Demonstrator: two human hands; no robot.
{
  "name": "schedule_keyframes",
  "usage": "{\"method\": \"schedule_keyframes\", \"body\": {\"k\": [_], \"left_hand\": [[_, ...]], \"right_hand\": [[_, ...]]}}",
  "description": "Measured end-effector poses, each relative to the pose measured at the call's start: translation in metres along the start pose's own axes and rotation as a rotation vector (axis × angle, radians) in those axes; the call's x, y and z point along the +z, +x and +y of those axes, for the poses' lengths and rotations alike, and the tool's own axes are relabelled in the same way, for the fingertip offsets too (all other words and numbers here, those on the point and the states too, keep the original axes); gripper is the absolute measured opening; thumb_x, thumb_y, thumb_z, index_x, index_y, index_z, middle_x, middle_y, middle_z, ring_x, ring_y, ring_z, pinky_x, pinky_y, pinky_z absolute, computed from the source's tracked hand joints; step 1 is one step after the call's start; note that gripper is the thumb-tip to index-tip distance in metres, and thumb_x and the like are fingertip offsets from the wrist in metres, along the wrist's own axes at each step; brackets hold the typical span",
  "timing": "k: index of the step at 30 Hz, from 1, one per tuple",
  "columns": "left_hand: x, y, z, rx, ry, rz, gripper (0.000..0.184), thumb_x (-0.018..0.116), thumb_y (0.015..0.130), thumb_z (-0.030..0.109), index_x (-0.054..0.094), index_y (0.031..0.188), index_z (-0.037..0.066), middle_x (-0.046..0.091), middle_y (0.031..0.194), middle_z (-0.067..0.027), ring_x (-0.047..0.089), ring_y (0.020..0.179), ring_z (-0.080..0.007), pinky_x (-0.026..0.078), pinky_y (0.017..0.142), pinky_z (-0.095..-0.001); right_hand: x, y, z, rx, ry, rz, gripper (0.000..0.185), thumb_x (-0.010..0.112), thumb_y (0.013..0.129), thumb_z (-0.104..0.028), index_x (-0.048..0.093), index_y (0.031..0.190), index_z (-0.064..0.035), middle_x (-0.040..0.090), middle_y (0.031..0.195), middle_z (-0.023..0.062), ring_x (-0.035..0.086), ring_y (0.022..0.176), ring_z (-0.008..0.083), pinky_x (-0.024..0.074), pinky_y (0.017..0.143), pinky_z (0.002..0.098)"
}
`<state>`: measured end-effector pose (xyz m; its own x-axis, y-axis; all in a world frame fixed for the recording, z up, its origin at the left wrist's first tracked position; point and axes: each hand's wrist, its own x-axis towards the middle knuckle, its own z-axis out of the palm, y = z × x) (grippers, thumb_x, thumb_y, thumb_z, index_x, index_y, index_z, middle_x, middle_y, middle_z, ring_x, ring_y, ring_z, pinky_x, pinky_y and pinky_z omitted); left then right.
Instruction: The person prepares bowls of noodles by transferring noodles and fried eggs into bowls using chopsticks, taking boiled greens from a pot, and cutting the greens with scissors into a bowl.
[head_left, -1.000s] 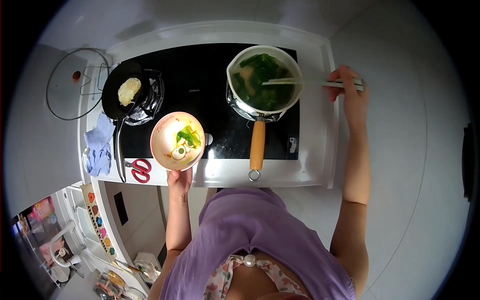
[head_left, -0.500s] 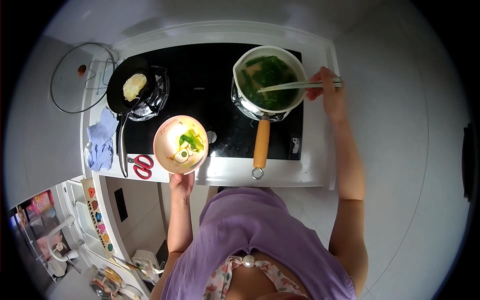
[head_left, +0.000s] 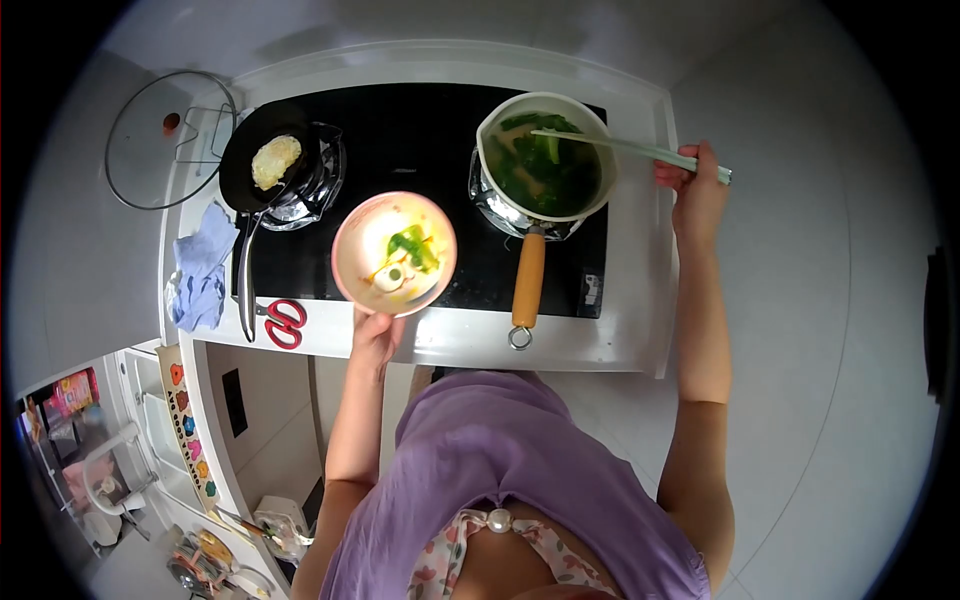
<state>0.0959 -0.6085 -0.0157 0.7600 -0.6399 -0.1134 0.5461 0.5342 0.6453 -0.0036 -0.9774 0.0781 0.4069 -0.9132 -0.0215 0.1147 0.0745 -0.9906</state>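
My left hand (head_left: 376,338) grips the near rim of a pinkish-white bowl (head_left: 364,228), held above the front part of the stove. Some green leaves (head_left: 412,248) lie in the bowl on its printed picture. To the right of the pot, my right hand (head_left: 697,190) is closed around a pair of pale chopsticks (head_left: 640,150). Their tips reach over the white saucepan (head_left: 487,125) and touch or hover at the leafy greens (head_left: 530,170) in its broth. The saucepan's wooden handle (head_left: 529,275) points toward me.
A black frying pan (head_left: 237,165) with a fried egg (head_left: 275,161) sits on the left burner. A glass lid (head_left: 150,150) stands at the far left. Blue cloth (head_left: 203,260) and red-handled scissors (head_left: 286,324) lie along the counter's left front.
The bowl has moved up and to the right with my left hand. My right hand has shifted right, and the chopstick tips have risen toward the pot's far side.
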Motion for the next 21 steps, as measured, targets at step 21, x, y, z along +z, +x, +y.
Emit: {"method": "schedule_keyframes", "body": {"k": [21], "left_hand": [[0.041,0.052,-0.022,-0.098,0.225,-0.192,0.098,0.074,0.059,0.011,0.013,0.135,0.013,0.03,0.13,-0.0099,0.031,0.123,-0.023,0.03,0.102,-0.0367]], "right_hand": [[0.042,-0.097,-0.085,-0.127,-0.232,-0.466,0.035,0.042,0.09,-0.027,0.053,0.072,0.0009,0.058,0.061,0.0135,0.052,0.043,0.017,0.0413,0.043,0.0252]]}}
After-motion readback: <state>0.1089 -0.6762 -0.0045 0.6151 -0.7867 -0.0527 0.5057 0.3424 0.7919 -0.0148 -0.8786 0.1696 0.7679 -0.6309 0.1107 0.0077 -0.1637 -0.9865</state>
